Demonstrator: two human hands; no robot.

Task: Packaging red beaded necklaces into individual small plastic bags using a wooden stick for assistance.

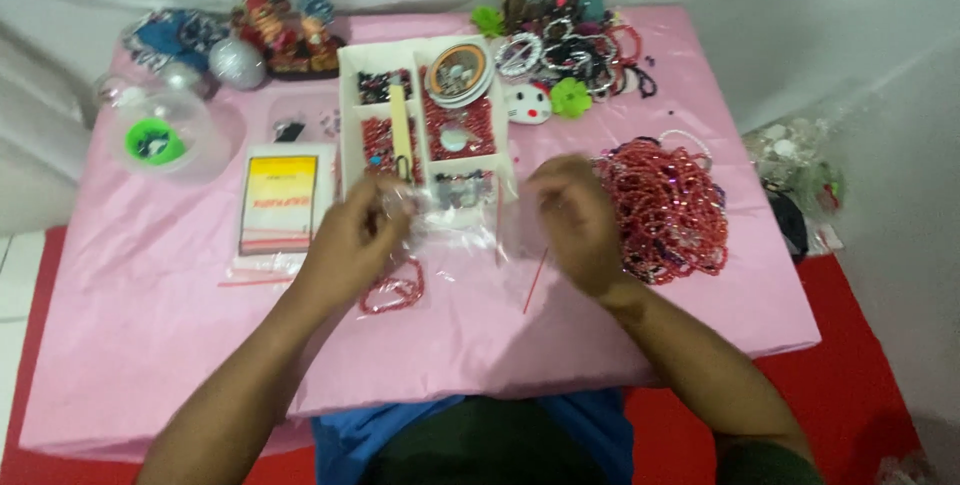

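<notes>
Fingers of both hands were curled and pinching a clear plastic bag (pixel 455 220) between them; motion blur hid the exact grip. I held the left hand (pixel 350 240) at the bag's left edge and the right hand (pixel 575 220) at its right, just in front of the tray. The bag hung over the pink table (pixel 150 345), touching the tray's near edge as far as I could tell.

Judged step: opening or spreading the bag. A next move would call for a steady pinch on both edges, since the film looked thin and slack.

A small red bead strand (pixel 395 290) lay under the left hand. A thin red stick (pixel 535 280) lay below the right.

Containers, moving outward:
- White tray (pixel 345 105), divided: red beads in the middle cells, dark beads top left, a spool of cord top right, mixed beads in the near cell.
- Clear dome (pixel 160 130) far left: a green ring inside.
- Flat packet (pixel 280 205) left of the tray: contents unreadable.

Red bead heap (pixel 665 210) lay loose, right of the hands. Bracelets (pixel 570 50) were piled at the far edge.
</notes>
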